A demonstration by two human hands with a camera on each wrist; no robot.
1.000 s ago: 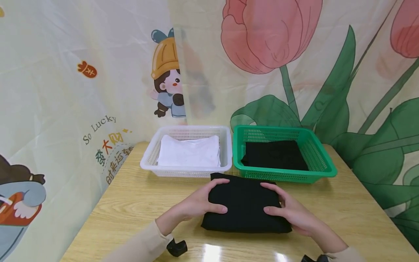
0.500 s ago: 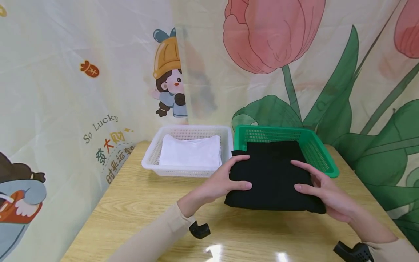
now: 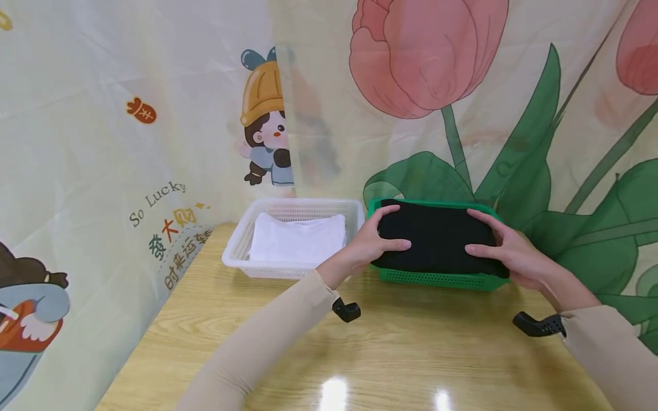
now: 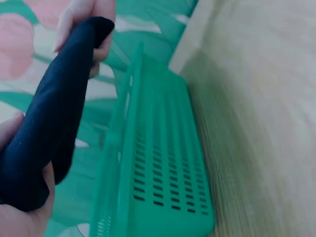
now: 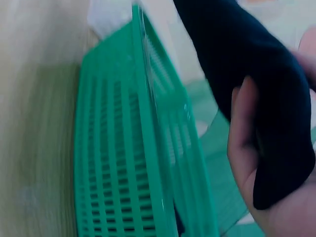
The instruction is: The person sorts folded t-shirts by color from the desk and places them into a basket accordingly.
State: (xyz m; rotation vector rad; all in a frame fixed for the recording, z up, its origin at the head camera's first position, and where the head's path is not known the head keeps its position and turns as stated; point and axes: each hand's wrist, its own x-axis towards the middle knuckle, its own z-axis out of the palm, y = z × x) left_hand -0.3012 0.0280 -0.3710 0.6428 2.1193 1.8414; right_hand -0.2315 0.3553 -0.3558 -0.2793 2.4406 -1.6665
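Observation:
A folded black cloth [image 3: 437, 240], thick and soft, hangs level between both hands over the green basket [image 3: 442, 279]. At its left end my left hand [image 3: 371, 242] grips it, thumb on top and fingers beneath. The right hand [image 3: 509, 251] holds the opposite end in a similar way. Both wrist views show the cloth [image 4: 54, 108] above the basket's rim, apart from it. In the right wrist view, fingers [image 5: 242, 133] curl under the cloth. The basket's inside is mostly hidden by the cloth in the head view.
Left of the green basket stands a white basket [image 3: 288, 271] with folded white cloth [image 3: 298, 238] in it. Both baskets are on a wooden table [image 3: 390, 354], close to a printed curtain [image 3: 319, 114] behind.
Both hands have lifted the folded black cloth off the table and carried it forward and right, over the green basket. The black cloth lying in that basket is now covered from sight.

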